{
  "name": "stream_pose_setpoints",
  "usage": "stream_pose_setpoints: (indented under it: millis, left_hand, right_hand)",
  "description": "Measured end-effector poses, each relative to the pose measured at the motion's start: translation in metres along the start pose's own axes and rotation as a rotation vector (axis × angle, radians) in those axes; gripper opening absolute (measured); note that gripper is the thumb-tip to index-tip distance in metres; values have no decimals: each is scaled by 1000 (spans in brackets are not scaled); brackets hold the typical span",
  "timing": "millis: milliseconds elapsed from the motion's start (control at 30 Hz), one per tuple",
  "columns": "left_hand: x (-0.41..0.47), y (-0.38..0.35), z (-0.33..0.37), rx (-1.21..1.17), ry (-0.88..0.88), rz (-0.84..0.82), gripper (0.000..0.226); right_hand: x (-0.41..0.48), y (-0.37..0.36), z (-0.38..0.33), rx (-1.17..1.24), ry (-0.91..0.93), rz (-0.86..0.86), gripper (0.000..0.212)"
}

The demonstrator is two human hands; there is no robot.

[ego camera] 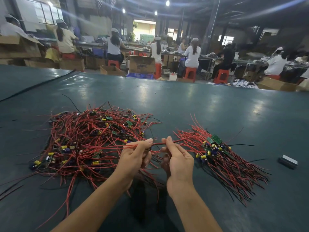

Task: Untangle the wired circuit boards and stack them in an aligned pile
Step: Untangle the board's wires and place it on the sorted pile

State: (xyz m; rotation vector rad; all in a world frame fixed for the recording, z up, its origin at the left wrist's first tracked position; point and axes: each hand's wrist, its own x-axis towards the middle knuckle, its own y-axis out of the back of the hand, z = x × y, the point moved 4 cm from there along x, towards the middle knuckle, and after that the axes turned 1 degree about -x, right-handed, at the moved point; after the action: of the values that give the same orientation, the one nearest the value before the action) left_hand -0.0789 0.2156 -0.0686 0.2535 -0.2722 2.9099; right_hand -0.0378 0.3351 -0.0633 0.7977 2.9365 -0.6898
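A big tangled heap of small circuit boards (90,141) with red and black wires and yellow capacitors covers the left middle of the dark green table (192,104). To the right lies a tidier pile of boards (213,148), its wires fanned out front and back. Between the two, my left hand (135,156) and my right hand (177,158) both pinch the same red wires (158,144) a little above the table. Whatever board hangs on these wires is hidden behind my hands.
A small grey rectangular block (288,161) lies on the table at the far right. A black cable (38,85) runs across the far left. Beyond the table's far edge, several people sit on red stools among cardboard boxes (142,64).
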Motion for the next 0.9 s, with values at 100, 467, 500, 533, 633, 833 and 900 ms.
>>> stream_pose_setpoints:
  millis: [100,467,500,533,633,833,900]
  left_hand:
    - [1,3,0,32,-28,-7,56]
    - [4,8,-1,24,-11,-2,42]
    - [3,7,-1,32,-12,-18,44]
    - [3,6,-1,35,-13,-33,45]
    - [2,4,0,40,-18,-57,43]
    - [3,8,0,-8,-10,-30,39]
    - [3,9,1,8,-6,-34,43]
  right_hand:
    - [7,7,-4,40,-16,69,30]
    - [9,11,-9,-3,99,129,30]
    - [9,12,-9,48,84,140,31]
    - [10,12,-9,101,62,154,31]
    - [12,14,-7,179,-23,189,25]
    - [13,14,-6,219,-144,156,15]
    - [13,15,-8,215,-126,144,14]
